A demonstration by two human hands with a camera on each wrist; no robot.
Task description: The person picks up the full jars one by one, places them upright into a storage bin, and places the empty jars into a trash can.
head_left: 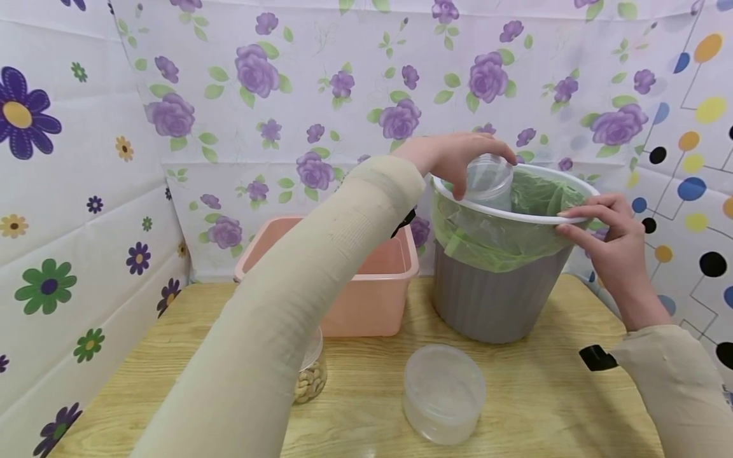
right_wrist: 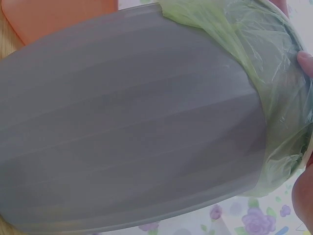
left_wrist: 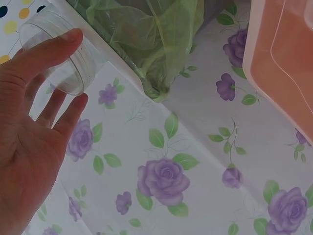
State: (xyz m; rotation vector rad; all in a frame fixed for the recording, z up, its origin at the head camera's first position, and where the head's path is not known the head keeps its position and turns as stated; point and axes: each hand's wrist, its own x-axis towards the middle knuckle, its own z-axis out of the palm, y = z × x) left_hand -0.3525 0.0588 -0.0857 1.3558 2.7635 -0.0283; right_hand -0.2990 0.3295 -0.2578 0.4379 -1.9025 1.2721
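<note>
My left hand (head_left: 458,159) grips a clear plastic jar (head_left: 491,181) at the mouth of the grey trash bin (head_left: 492,292). In the left wrist view, the thumb and fingers curl round the see-through jar (left_wrist: 63,63) beside the bin's rim. A green bag (head_left: 481,245) lines the bin and folds out over its white rim. My right hand (head_left: 615,235) pinches the bin's near right rim and bag between thumb and fingers. The right wrist view shows the ribbed bin wall (right_wrist: 127,117), with only parts of the hand at the right edge.
Left of the bin stands a pink plastic basin (head_left: 366,305), partly behind my left sleeve. A round translucent lidded container (head_left: 443,394) sits on the wooden table (head_left: 521,407) in front. A jar of nuts (head_left: 310,381) is half hidden by the sleeve. Patterned cloths surround the table.
</note>
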